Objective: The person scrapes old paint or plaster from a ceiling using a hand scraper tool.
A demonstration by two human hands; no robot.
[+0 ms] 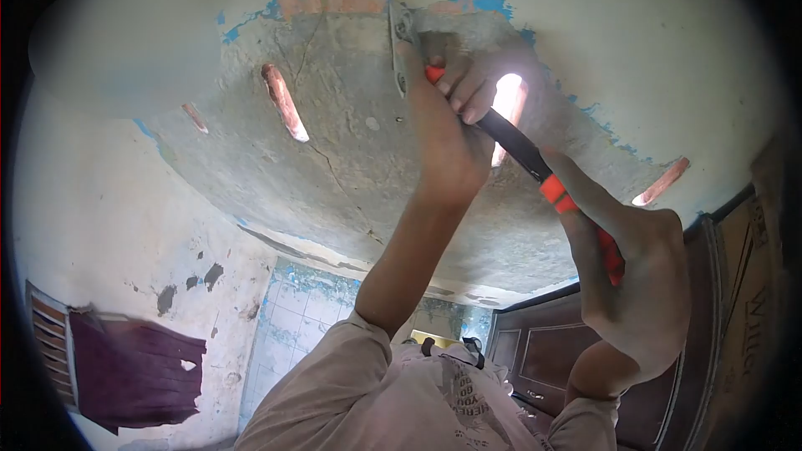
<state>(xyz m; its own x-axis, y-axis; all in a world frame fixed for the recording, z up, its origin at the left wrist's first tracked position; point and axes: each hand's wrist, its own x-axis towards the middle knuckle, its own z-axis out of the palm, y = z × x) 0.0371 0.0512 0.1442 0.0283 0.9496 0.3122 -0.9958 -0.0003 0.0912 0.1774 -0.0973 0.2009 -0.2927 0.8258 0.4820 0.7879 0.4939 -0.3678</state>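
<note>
A scraper with a wide metal blade (400,50) lies against the bare grey patch (342,92) of the wall, near the patch's peeling edge. Its black and red handle (518,146) slants down to the right. My left hand (447,117) is closed round the upper part of the tool, close to the blade, with the fingertips over the shaft. Farther down, my right hand (635,259) wraps the red and black grip. Blue flakes of paint (493,5) edge the patch above both hands.
Slots pierce the grey surface, one at left (286,103) and a bright one beside the tool (508,104). A dark wooden cabinet (551,359) and a cardboard box (743,326) stand at lower right. A purple curtain (138,367) hangs at lower left.
</note>
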